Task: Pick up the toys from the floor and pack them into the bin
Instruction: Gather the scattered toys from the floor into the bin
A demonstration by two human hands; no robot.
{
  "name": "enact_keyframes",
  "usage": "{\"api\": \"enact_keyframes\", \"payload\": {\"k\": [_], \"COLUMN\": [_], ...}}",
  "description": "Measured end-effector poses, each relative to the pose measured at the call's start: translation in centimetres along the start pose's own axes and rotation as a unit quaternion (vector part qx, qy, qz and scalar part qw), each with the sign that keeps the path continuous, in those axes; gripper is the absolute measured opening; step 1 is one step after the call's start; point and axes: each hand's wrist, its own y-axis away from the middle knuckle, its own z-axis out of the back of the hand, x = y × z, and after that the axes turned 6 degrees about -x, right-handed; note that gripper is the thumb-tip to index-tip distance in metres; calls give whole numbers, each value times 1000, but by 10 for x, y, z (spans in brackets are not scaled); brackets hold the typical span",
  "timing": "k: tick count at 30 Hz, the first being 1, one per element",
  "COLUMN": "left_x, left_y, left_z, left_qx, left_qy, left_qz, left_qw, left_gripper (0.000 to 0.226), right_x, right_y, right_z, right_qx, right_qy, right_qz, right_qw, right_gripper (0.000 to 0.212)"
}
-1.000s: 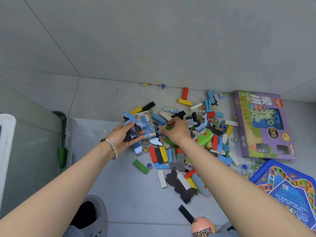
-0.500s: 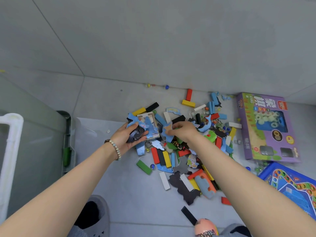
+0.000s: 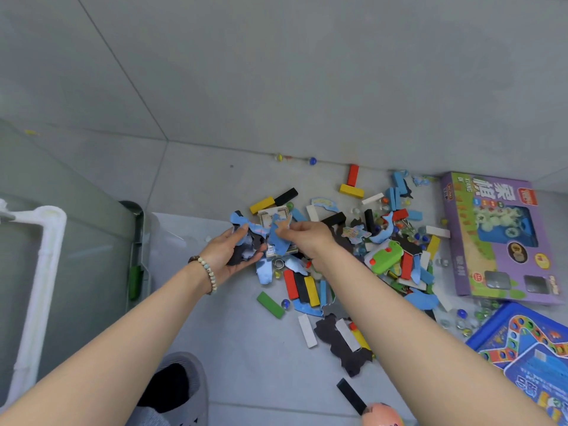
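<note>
**Toys scattered on floor; both hands holding puzzle pieces**

Toys (image 3: 347, 272), namely coloured blocks, marbles and flat blue puzzle pieces, lie heaped on the grey floor (image 3: 246, 348). The left hand (image 3: 229, 252) cups a stack of blue and dark pieces (image 3: 246, 241). The right hand (image 3: 307, 238) pinches a blue piece (image 3: 281, 233) just beside that stack. A purple game box (image 3: 498, 238) at right reads "XIANG QI" with large Chinese characters. A blue game board (image 3: 528, 348) lies below it. The bin (image 3: 61, 262) stands at left.

Home playroom: toys (image 3: 362, 262) strewn on tiled floor (image 3: 215, 186).
</note>
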Motion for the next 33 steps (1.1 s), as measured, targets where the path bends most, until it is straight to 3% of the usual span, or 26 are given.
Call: {"api": "enact_keyframes", "payload": {"k": [3, 6, 10, 14, 17, 23, 27, 33], "left_x": [1, -1, -31, -85, -123, -176, -192, -173], "left_y": [1, 9, 37, 100, 156, 252, 300, 322], "left_z": [-6, -12, -29, -67, -72, 9, 79, 199], "left_qx": [3, 27, 72, 153, 146, 94, 43, -59], "left_qy": [6, 20, -19, -72, -81, -55, -31, -23], "left_qz": [3, 10, -15, -94, -159, -228, -265, -221], "left_qw": [1000, 999, 997, 981, 973, 968, 963, 973], "left_gripper": [16, 21, 23, 23, 23, 21, 20, 19], "right_x": [-7, -8, 23, 89, 129, 183, 207, 185], "right_y": [-4, -2, 18, 64, 112, 220, 284, 326], "right_z": [-10, -8, 22, 52, 60, 38, -6, -113], "right_qx": [-29, -38, -47, -42, -60, 21, 93, 181], "right_qy": [-27, -75, -70, -122, -134, -168, -162, -25], "right_qz": [-9, -8, 55, 126, 150, 185, 215, 193], "right_qw": [999, 996, 995, 984, 978, 968, 959, 964], "right_gripper": [35, 15, 18, 18, 20, 18, 28, 39]}}
